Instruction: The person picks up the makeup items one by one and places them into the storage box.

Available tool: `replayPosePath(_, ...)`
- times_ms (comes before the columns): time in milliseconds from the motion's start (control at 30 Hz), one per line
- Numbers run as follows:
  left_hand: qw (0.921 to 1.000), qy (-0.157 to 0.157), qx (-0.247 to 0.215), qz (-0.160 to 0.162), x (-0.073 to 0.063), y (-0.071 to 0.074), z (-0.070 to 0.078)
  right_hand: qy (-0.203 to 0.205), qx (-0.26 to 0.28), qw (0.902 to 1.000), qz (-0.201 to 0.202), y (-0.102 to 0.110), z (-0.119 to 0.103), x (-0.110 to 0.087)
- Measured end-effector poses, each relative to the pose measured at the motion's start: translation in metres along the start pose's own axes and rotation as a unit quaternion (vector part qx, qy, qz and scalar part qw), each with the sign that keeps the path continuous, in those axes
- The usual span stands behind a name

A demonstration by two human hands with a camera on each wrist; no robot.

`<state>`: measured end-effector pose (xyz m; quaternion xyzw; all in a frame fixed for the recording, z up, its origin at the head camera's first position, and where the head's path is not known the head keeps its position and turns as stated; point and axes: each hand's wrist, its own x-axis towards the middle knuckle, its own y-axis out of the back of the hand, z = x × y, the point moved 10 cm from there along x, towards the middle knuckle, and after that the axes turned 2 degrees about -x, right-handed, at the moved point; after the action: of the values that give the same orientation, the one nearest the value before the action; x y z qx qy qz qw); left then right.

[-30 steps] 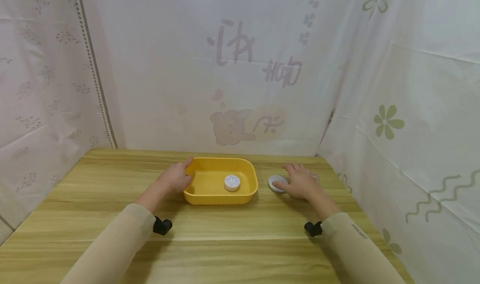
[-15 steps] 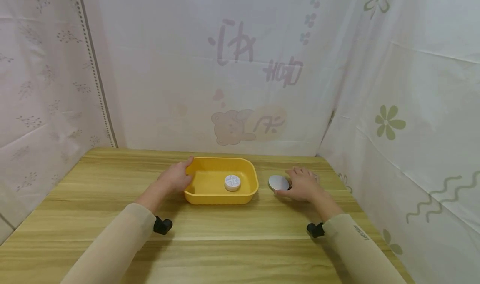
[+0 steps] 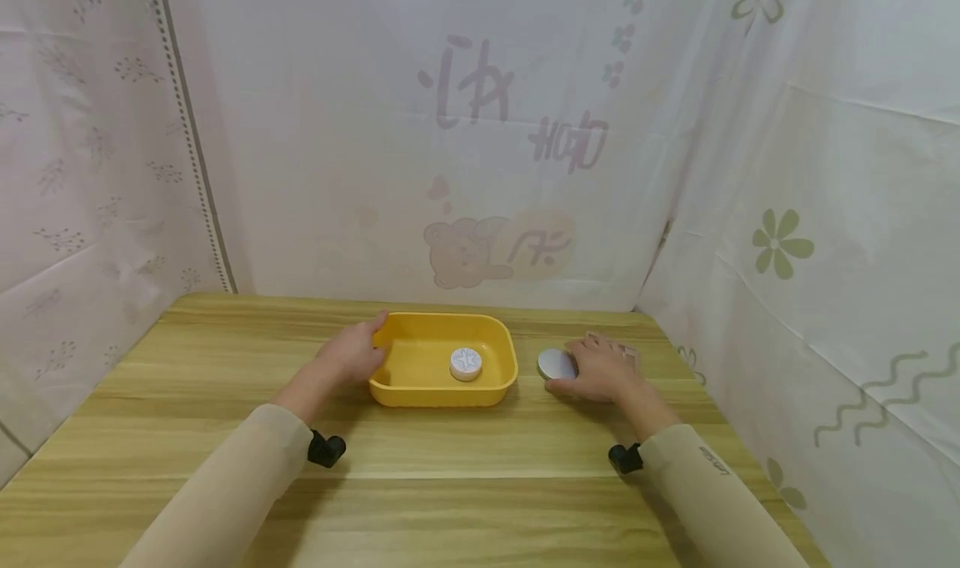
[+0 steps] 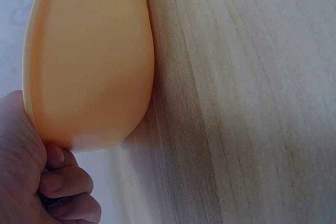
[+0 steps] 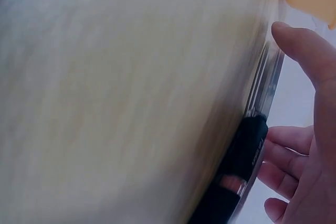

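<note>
My left hand [image 3: 349, 355] grips the left end of a yellow plastic bin [image 3: 442, 398]. Its thumb goes over the rim, and its fingers curl outside against the bin wall [image 4: 94, 61]. Inside the bin lies a round white piece with a star pattern [image 3: 466, 364]. My right hand [image 3: 600, 369] is over a flat object with a round silver disc [image 3: 556, 364]. In the right wrist view, a black, handle-like part [image 5: 249, 142] with a clear section extends from the disc. Thumb and fingers are spread, with fingertips right at the black part's edge.
Both forearms reach across the wooden table [image 3: 450, 501]. A small clear, pinkish piece [image 3: 630, 353] shows behind my right hand. Patterned white curtains [image 3: 337, 151] stand along the table's back and sides.
My right thumb has moved off the top of the silver disc to its near edge, and the fingers have drawn slightly rightward. Bin, white piece and left hand stay in place.
</note>
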<state>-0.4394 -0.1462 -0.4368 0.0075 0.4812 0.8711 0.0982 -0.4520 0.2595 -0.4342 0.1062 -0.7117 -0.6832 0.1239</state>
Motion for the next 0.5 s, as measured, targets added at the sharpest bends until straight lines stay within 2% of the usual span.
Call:
replayPosePath(200,1.0,-0.001,-0.003,-0.007,-0.0003,-0.0013,0.001,0.004,0.007,1.0,-0.003,-0.0042,-0.0051,0.0012)
replayPosePath(500,1.0,-0.001,0.002,0.002,-0.0013,0.0008,0.0011,0.006,0.005,1.0,0.001,-0.0016,-0.0095,0.0028)
